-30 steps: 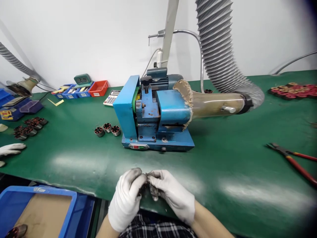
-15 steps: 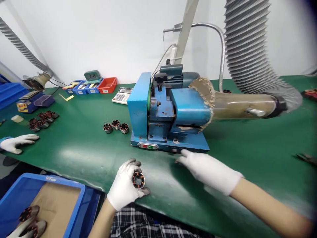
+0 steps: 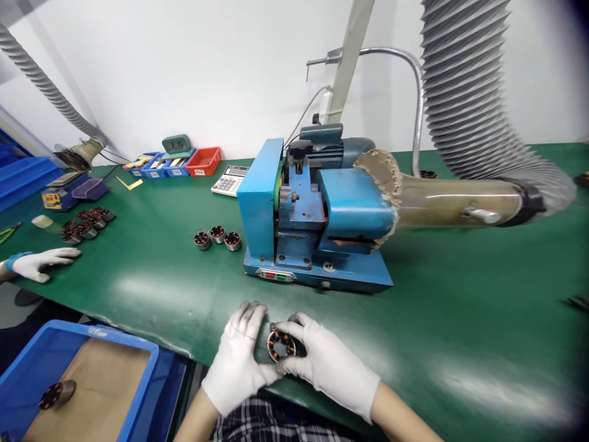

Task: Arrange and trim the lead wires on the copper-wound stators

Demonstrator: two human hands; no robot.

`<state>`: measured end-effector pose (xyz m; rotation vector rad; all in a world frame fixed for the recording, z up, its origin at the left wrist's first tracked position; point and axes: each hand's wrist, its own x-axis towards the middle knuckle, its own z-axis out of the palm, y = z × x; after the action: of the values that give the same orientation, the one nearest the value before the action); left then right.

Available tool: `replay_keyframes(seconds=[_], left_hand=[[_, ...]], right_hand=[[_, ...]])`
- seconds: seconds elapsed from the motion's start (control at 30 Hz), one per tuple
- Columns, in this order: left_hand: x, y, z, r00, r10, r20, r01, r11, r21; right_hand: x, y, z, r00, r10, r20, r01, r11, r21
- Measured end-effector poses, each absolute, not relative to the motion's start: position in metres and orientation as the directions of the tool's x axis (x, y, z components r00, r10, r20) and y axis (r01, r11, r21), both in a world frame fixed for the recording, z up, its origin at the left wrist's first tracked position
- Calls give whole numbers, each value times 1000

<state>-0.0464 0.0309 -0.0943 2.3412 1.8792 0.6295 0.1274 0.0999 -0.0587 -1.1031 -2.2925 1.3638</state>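
A round motor stator [image 3: 270, 352] with copper windings and a metal rim is just above the front edge of the green table. My right hand [image 3: 317, 356], in a white glove, is closed around it, thumb below and fingers above. On its left side is my gloved left hand [image 3: 239, 356], fingers stretched out and thumb pointing toward the stator's lower edge; whether that thumb touches it I cannot tell. Beyond my hands stands a blue belt-driven machine [image 3: 350, 202] with red and green buttons [image 3: 276, 275] on its front. Three more stators [image 3: 217, 234] sit left of the machine.
A blue bin [image 3: 151, 362] at lower left holds a stator [image 3: 57, 394]. A co-worker's gloved hand [image 3: 43, 264] rests on the table near clustered stators [image 3: 87, 224]. A calculator [image 3: 229, 180], small trays [image 3: 204, 161] and a clock [image 3: 177, 144] stand behind. A ribbed duct [image 3: 464, 92] hangs right.
My right hand has come back from the machine's front to the stator and grips it. My left hand's hold has opened. The co-worker's hand in the blue bin is gone, leaving one stator visible.
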Motion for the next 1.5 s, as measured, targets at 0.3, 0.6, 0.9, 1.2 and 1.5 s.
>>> replay_keyframes(seconds=[0.3, 0.6, 0.9, 1.2, 1.5], left_hand=[[-20, 36, -103, -35, 982, 187, 783, -89, 616], [-15, 38, -94, -54, 965, 256, 780, -120, 614], [-21, 43, -77, 29, 999, -42, 561, 19, 828], [-16, 43, -72, -47, 977, -206, 422, 206, 883], [-15, 43, -74, -70, 982, -175, 442, 188, 877]], right_hand=[[131, 105, -61, -632, 654, -415, 219, -363, -906], [150, 116, -45, -444, 891, -94, 427, 118, -897], [126, 108, -57, -577, 795, -187, -275, -405, -872], [148, 103, -69, -543, 685, -486, 153, -488, -859], [150, 113, -66, -611, 615, -499, 338, -367, -867]])
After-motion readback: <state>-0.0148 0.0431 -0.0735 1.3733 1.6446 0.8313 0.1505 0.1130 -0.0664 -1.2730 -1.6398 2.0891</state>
